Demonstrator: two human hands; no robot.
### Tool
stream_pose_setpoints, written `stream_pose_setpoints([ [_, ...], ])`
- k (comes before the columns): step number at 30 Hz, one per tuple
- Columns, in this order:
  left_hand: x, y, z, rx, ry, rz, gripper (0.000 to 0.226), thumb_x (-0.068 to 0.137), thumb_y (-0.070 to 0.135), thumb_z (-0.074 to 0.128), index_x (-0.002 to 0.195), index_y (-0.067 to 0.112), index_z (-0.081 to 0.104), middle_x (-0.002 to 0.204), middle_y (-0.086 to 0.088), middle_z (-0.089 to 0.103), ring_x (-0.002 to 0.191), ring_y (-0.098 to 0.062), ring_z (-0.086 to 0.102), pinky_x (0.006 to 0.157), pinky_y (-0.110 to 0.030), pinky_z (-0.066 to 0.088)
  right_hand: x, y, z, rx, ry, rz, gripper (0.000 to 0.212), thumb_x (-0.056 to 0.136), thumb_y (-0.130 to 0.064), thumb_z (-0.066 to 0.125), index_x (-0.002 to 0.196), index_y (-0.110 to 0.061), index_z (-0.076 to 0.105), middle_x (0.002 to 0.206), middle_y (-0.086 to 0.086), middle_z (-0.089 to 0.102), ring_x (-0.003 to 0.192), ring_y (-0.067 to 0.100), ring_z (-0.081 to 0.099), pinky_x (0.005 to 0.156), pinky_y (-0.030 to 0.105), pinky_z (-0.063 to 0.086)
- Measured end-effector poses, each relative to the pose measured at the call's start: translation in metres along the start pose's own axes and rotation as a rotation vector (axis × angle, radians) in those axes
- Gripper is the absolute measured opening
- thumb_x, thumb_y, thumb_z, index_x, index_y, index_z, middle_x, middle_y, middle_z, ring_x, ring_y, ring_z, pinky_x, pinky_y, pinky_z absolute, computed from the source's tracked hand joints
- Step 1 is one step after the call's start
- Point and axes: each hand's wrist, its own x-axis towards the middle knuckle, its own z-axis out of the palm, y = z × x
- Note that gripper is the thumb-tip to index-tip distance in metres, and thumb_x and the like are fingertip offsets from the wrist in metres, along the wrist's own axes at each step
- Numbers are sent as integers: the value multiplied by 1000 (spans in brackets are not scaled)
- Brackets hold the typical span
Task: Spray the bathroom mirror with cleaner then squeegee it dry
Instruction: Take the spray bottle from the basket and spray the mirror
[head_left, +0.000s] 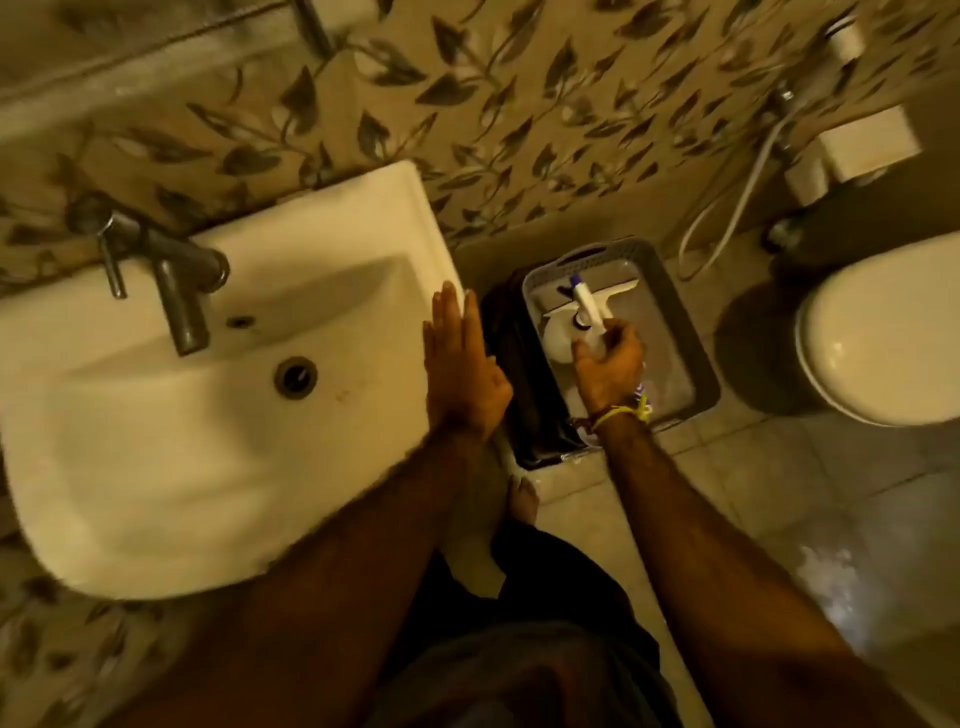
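At the far left, one metal tap (176, 280) stands over the single white sink (156, 467), whose drain (295, 377) sits near the middle of the bowl. The left hand (460, 364) lies flat along the sink's right edge, fingers straight and close together, palm down on the rim, holding nothing.

Just right of the sink, on the floor, one grey slotted basket (691, 332) sits on a dark cloth or bag (511, 374). Inside it stands one white spray bottle (582, 306) with a purple tip on its nozzle, beside a second pale rounded item that cannot be told apart clearly. The right hand (608, 364) is down in the basket, fingers curled around the spray bottle's neck just below the trigger head. A yellow thread band (623, 414) circles that wrist. No label or writing on the bottle can be read; the picture is dim and soft.

One bare foot (522, 501) shows on the floor tiles nearer the viewer. At the far right is one white toilet (883, 338), with a hose (737, 208) hanging on the leaf-patterned wall beyond it.
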Motion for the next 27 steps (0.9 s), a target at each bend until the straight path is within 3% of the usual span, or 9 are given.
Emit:
stream_pose_setpoints([
  [3,2,-1,1,33,1,-2,87,86,20,62,159,13,15,167,-13,9,154,-30,6,125,-45,10,19,4,11,-65,-1,4,71,73,-19,80,135,-6,48,130,14,56,120,29,54,106,43,45],
  [6,-1,-1,-1,19,5,21,87,86,18,62,159,12,16,167,-13,8,154,-28,3,125,-39,1,37,12,23,53,-65,96,81,76,-13,80,144,-7,38,133,10,56,121,26,56,106,36,46],
  [9,-1,0,-3,-10,8,32,86,83,14,64,158,12,21,167,-14,8,155,-28,2,126,-43,4,59,26,31,146,-107,145,63,83,-9,75,138,-8,45,125,11,61,115,29,60,98,29,49],
  [12,-1,2,-4,-23,-19,43,82,83,11,62,157,12,27,167,-15,6,155,-29,0,124,-52,16,71,38,38,55,-169,32,47,87,-15,71,131,-10,55,116,9,64,105,21,61,86,18,45],
  [18,-2,4,-6,-36,-1,56,73,83,7,62,152,8,38,166,-19,11,154,-35,4,122,-56,18,77,31,47,32,-125,-48,25,87,-15,70,106,1,66,98,23,68,87,27,61,86,38,53],
  [21,-2,7,-8,-57,19,60,68,83,5,62,149,5,43,164,-23,16,153,-38,9,122,-57,18,61,32,29,48,-135,-88,22,86,-17,72,101,-1,66,89,18,68,81,28,62,78,32,52],
  [25,-2,7,-10,-73,-11,43,65,87,8,61,149,4,43,164,-22,14,153,-38,9,123,-55,15,33,17,-5,242,-92,-133,21,86,-16,73,104,-8,67,91,3,66,85,15,61,83,35,53],
  [27,-3,6,-11,-84,-20,33,66,88,9,59,150,7,40,166,-18,12,154,-36,8,125,-52,13,15,1,-25,306,-47,-183,20,86,-25,72,104,-16,68,90,-1,67,85,11,62,82,32,54],
])
